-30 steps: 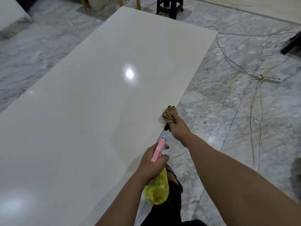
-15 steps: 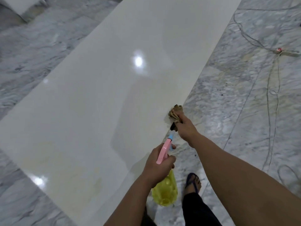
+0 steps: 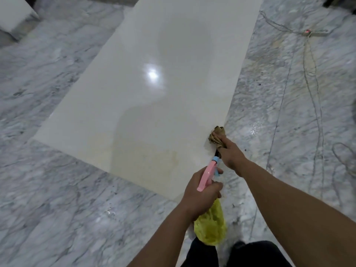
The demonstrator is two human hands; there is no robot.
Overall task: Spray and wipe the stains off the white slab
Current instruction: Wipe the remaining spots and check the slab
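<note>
Head view: large glossy white slab (image 3: 154, 105) flat on grey marble floor (image 3: 57, 199). Right hand (image 3: 230, 154) clenched round crumpled brown rag (image 3: 216, 137), pressed at slab's right edge. Left hand (image 3: 202, 195) wrapped round pink-headed yellow spray bottle (image 3: 211, 226) near the near-right corner. Yellowish stains (image 3: 154, 158) along near edge remaining; wiping likely far from finished. No legible writing.

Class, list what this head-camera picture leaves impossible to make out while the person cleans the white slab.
- White slab, head view: far end cut off by the top edge.
- Spot under the rag: covered by rag and right hand.
- Spray bottle neck and trigger: hidden by the left hand.
- Red-lit device on the cables: too small and blurred to identify.
</note>
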